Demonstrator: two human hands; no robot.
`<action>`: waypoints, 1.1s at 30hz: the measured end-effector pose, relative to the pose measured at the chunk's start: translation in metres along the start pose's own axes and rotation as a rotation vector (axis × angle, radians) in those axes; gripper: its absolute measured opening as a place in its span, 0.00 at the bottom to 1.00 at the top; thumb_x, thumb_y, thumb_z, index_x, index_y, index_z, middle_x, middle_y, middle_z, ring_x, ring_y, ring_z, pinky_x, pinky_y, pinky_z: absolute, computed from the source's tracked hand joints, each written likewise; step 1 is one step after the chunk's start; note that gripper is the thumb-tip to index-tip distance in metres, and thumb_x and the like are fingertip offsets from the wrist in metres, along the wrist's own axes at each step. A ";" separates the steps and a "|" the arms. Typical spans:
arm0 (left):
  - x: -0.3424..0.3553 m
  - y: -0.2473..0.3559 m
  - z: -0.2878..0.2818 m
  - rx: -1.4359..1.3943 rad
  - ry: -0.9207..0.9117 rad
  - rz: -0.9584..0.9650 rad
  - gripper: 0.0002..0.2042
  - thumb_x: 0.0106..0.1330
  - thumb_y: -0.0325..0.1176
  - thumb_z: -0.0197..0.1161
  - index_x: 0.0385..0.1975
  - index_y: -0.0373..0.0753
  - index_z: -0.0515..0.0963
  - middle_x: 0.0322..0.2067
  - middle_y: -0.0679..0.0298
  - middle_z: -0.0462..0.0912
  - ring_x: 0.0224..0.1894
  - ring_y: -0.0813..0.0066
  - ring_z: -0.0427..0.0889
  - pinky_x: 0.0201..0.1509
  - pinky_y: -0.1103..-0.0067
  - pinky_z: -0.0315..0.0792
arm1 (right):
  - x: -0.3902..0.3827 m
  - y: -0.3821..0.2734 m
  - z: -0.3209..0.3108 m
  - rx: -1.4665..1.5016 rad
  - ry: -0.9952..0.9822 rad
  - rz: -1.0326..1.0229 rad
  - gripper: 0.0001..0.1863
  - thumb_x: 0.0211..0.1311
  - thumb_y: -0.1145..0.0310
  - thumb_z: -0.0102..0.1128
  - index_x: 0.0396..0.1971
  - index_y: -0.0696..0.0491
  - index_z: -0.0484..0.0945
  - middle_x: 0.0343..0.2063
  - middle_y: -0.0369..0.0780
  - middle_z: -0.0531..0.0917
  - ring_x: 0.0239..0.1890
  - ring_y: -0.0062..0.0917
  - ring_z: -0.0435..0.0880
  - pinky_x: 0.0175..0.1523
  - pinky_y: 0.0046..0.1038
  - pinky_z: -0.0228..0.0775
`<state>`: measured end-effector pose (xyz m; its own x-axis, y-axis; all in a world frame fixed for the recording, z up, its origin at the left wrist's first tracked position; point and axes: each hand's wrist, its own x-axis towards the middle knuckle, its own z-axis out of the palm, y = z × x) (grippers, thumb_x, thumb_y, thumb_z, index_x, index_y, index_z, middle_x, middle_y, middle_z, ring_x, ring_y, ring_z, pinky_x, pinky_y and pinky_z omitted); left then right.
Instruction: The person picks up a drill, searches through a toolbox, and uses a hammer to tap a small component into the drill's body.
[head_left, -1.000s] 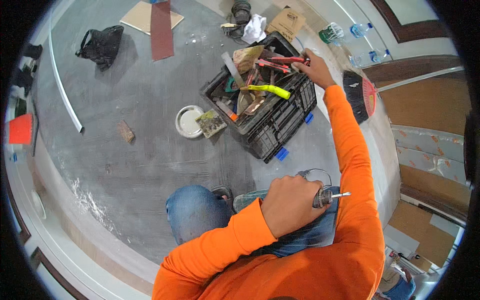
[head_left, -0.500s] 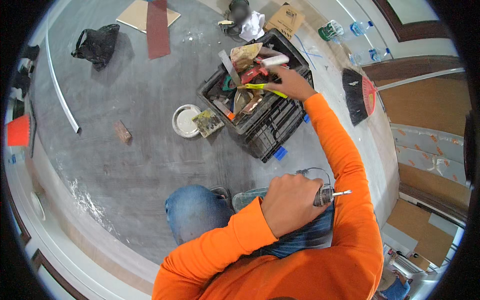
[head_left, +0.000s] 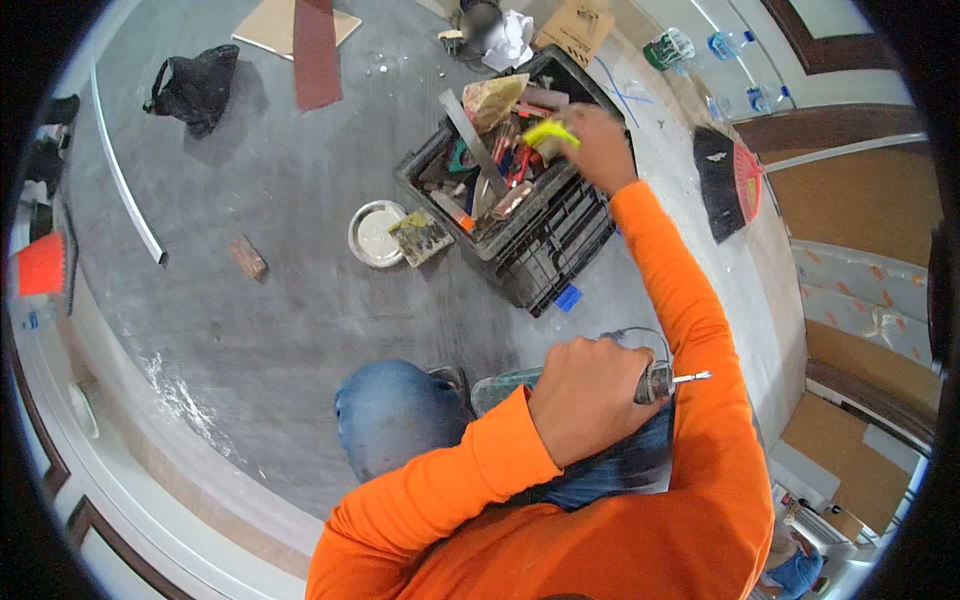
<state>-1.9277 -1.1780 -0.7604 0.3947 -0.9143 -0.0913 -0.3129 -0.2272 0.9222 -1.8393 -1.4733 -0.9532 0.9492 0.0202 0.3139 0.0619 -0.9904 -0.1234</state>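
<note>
My left hand [head_left: 592,402] is closed round a drill, whose dark chuck [head_left: 655,384] and metal bit [head_left: 692,377] stick out to the right over my right sleeve. The drill's body is hidden in my fist. Over the right side of a black toolbox [head_left: 540,280], my right hand [head_left: 598,150] grips a bright yellow hand tool [head_left: 550,137]. Motion blurs that tool, so its exact kind does not show. Inside the box are a long metal blade [head_left: 472,140], a yellowish stained block [head_left: 495,102], red-handled tools [head_left: 519,165] and other jumbled items.
Left of the box lie a round metal lid [head_left: 376,235] and a stained square pad [head_left: 421,238]. A reddish block [head_left: 248,258], black bag [head_left: 194,90] and metal strip [head_left: 125,180] lie farther left. A broom [head_left: 722,185] and plastic bottles [head_left: 728,44] are at right.
My right hand has shifted slightly up with the yellow tool, which has turned and is now nearer the hand. The long blade in the box shows more fully. My left hand has barely moved.
</note>
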 end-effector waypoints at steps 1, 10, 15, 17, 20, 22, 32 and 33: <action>-0.001 -0.002 0.001 -0.009 0.014 0.004 0.16 0.59 0.50 0.67 0.27 0.42 0.81 0.19 0.52 0.81 0.24 0.48 0.83 0.28 0.58 0.75 | 0.004 -0.024 0.002 0.096 -0.162 0.069 0.23 0.55 0.52 0.68 0.47 0.51 0.82 0.43 0.45 0.86 0.46 0.44 0.84 0.53 0.44 0.74; 0.009 0.000 0.002 -0.024 -0.066 -0.024 0.18 0.61 0.52 0.66 0.26 0.42 0.81 0.19 0.53 0.81 0.24 0.48 0.83 0.28 0.59 0.75 | -0.003 -0.106 0.069 0.164 -0.357 0.280 0.33 0.55 0.57 0.73 0.55 0.56 0.69 0.45 0.50 0.81 0.49 0.47 0.82 0.52 0.45 0.73; 0.009 -0.001 0.006 0.004 -0.068 -0.032 0.20 0.61 0.54 0.65 0.27 0.41 0.82 0.19 0.53 0.81 0.24 0.49 0.83 0.29 0.59 0.75 | -0.015 -0.091 0.084 0.265 -0.304 0.282 0.37 0.56 0.59 0.73 0.60 0.60 0.65 0.57 0.54 0.74 0.56 0.50 0.78 0.57 0.44 0.74; 0.010 -0.003 0.009 -0.049 -0.087 -0.041 0.20 0.61 0.55 0.65 0.29 0.41 0.83 0.20 0.52 0.82 0.25 0.48 0.83 0.31 0.58 0.75 | -0.011 -0.092 0.081 0.266 -0.312 0.264 0.36 0.55 0.57 0.72 0.58 0.59 0.67 0.56 0.52 0.76 0.55 0.49 0.78 0.56 0.44 0.75; 0.010 -0.003 0.007 -0.031 -0.076 -0.085 0.20 0.60 0.55 0.65 0.30 0.41 0.84 0.22 0.52 0.83 0.27 0.49 0.84 0.33 0.58 0.76 | 0.011 -0.105 0.051 0.290 -0.540 0.450 0.34 0.55 0.53 0.71 0.56 0.57 0.70 0.51 0.49 0.80 0.52 0.47 0.81 0.56 0.44 0.75; 0.012 0.000 0.003 -0.031 -0.095 -0.104 0.21 0.60 0.55 0.65 0.31 0.41 0.84 0.23 0.51 0.83 0.28 0.48 0.84 0.33 0.57 0.76 | -0.001 -0.103 0.056 0.176 -0.365 0.376 0.31 0.57 0.48 0.67 0.52 0.56 0.73 0.46 0.48 0.83 0.48 0.47 0.83 0.54 0.45 0.76; 0.020 -0.002 0.022 -0.025 0.077 -0.097 0.20 0.59 0.54 0.66 0.28 0.39 0.83 0.21 0.48 0.82 0.27 0.46 0.84 0.33 0.57 0.77 | -0.022 0.007 0.039 0.317 -0.042 0.558 0.11 0.69 0.64 0.53 0.40 0.58 0.77 0.28 0.48 0.84 0.31 0.39 0.87 0.36 0.39 0.78; 0.021 0.001 0.020 -0.027 0.064 -0.098 0.20 0.59 0.53 0.66 0.27 0.39 0.83 0.21 0.48 0.82 0.27 0.46 0.84 0.33 0.57 0.78 | -0.023 0.019 0.034 0.220 0.003 0.465 0.09 0.70 0.67 0.54 0.42 0.57 0.73 0.29 0.47 0.84 0.28 0.35 0.88 0.31 0.32 0.80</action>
<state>-1.9374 -1.2045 -0.7691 0.4766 -0.8648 -0.1580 -0.2473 -0.3044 0.9199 -1.8495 -1.4881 -0.9945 0.8909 -0.4164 0.1811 -0.3031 -0.8423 -0.4458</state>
